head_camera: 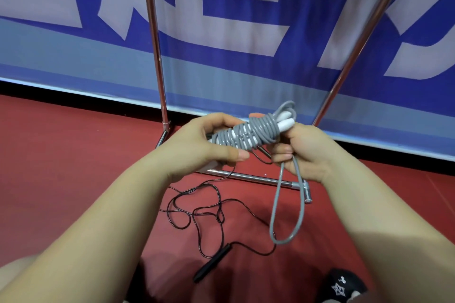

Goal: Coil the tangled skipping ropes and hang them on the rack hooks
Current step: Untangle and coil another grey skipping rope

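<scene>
A grey skipping rope is wound in tight turns around its white handles, held level between both hands. My left hand grips the bundle's left end. My right hand pinches the right end, and a long grey loop hangs down from it toward the floor. A thin black skipping rope lies tangled on the red floor below, with one black handle near the bottom of the view. The chrome rack's poles rise behind the hands; its hooks are out of view.
The rack's base bar lies on the red floor just beyond the hands. A blue and white banner closes off the back. A black shoe shows at the bottom right, a knee at the bottom left.
</scene>
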The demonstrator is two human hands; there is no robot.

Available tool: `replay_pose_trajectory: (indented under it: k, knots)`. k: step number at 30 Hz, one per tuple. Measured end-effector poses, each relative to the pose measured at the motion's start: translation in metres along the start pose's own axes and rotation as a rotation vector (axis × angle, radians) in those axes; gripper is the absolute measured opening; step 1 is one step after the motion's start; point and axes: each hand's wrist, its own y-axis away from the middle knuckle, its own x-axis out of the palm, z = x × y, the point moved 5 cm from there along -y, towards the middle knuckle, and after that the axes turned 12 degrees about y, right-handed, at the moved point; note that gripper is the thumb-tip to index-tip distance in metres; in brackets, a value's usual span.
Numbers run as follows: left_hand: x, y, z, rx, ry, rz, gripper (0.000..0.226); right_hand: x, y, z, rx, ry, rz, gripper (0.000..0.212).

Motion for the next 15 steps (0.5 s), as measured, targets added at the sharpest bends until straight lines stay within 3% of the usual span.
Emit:
replay_pose_trajectory:
  k: [7, 10, 15]
  knots:
    - [-0.034, -0.006, 0.008, 0.016, 0.15, -0.4, 0.031, 0.022, 0.007, -0.005, -0.047, 0.236, 0.075, 0.024]
    - [-0.045, -0.005, 0.009, 0.025, 0.134, -0.501, 0.036, 0.027, 0.013, -0.003, -0.118, 0.49, 0.061, 0.027]
    - [-0.048, -0.004, 0.009, 0.05, -0.077, -0.527, 0.039, 0.02, 0.021, 0.008, -0.243, 1.064, -0.125, 0.032]
